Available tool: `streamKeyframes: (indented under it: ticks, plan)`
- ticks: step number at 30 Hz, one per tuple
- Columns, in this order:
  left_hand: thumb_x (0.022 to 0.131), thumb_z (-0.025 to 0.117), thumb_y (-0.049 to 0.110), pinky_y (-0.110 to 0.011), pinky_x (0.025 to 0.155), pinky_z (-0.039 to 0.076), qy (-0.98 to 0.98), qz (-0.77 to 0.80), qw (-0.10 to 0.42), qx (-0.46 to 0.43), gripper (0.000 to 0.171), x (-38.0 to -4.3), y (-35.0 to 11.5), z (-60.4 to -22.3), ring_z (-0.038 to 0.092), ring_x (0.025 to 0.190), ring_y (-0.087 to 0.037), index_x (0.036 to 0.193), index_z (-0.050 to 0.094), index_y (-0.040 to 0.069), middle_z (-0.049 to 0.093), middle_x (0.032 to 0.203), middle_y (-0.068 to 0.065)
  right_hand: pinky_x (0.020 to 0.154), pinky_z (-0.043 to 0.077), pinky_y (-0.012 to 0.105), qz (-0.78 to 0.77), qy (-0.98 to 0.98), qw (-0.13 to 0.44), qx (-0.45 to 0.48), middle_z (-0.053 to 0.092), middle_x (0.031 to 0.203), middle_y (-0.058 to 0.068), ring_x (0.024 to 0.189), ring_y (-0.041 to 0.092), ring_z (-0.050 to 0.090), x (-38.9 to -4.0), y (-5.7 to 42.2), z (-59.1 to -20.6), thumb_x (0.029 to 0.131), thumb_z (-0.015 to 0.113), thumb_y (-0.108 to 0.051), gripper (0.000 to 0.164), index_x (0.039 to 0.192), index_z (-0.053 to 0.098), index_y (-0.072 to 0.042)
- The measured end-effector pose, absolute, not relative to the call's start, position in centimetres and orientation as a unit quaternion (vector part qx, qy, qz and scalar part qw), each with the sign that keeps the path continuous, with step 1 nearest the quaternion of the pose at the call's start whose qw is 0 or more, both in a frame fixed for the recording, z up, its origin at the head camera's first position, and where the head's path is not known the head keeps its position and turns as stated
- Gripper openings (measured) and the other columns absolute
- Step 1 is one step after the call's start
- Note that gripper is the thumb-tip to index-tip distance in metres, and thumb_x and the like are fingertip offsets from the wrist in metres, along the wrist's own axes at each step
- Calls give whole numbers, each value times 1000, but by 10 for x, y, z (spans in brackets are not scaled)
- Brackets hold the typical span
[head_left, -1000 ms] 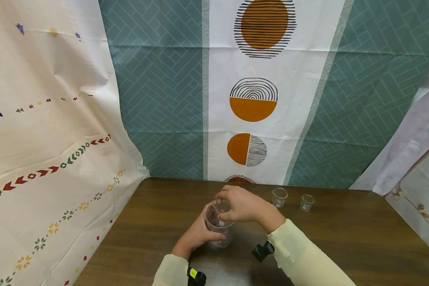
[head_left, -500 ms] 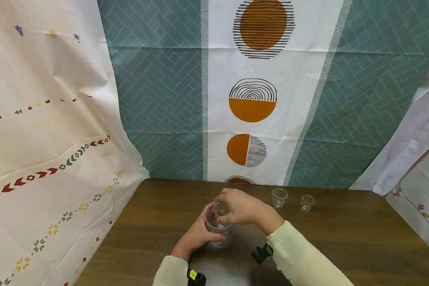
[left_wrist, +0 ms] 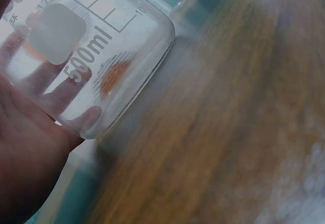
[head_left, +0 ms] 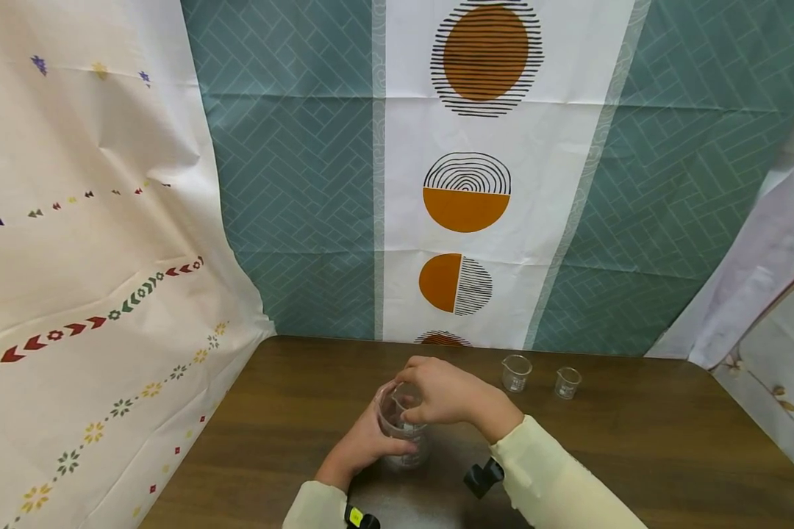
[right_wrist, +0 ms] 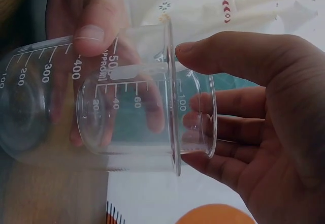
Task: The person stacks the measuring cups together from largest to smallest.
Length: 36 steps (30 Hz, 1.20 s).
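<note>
My left hand (head_left: 366,433) grips a large clear glass beaker (right_wrist: 56,66) round its side. It is marked 500ml, and its base shows close up in the left wrist view. My right hand (head_left: 446,393) holds a smaller glass beaker (right_wrist: 127,97) near the rim, between thumb and fingers. Most of the smaller beaker lies inside the large one's mouth, with its rim sticking out. Through the glass, the left fingers (left_wrist: 51,84) show behind the large beaker.
Two small glass beakers stand at the back right of the brown wooden table (head_left: 635,441): a wider one (head_left: 517,373) and a smaller one (head_left: 567,383). A patterned curtain (head_left: 304,220) hangs behind the table, and a cream cloth (head_left: 106,294) hangs at the left.
The right hand and the smaller beaker have sunk slightly toward the large beaker. The left hand keeps its grip. The head view has shifted a little.
</note>
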<state>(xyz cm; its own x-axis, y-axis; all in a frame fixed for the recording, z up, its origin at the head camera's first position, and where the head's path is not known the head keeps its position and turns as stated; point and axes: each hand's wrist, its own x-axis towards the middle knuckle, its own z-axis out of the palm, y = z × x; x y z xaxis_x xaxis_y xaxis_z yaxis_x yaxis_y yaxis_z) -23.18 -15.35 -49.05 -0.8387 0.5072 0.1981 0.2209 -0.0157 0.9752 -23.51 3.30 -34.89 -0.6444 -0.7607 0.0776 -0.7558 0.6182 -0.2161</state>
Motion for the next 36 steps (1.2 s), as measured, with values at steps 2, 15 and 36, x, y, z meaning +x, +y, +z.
streamKeyframes:
  ticks: [2,15,36]
  plan:
    - [77,82,13,-24,94,48,693,662,108,264,100,-232,-153,-491,55,120,-13,151,17,27,43,144,-14,87,52,30,-115,900,12,-421,63,110,-1,96,12,59,-235,33,-349,80,71,-31,44,119,68,-12]
    - [77,81,11,-25,95,48,694,663,113,256,98,-230,-152,-490,52,123,-14,150,19,31,40,146,-13,85,51,30,-114,901,28,-418,63,109,0,93,10,58,-235,35,-352,80,72,-31,46,122,67,-13]
    - [77,81,13,-25,93,49,700,662,117,240,94,-230,-152,-487,52,121,-17,149,22,29,42,142,-10,81,51,27,-113,896,19,-430,63,107,-1,87,8,56,-237,32,-357,79,74,-31,46,122,67,-15]
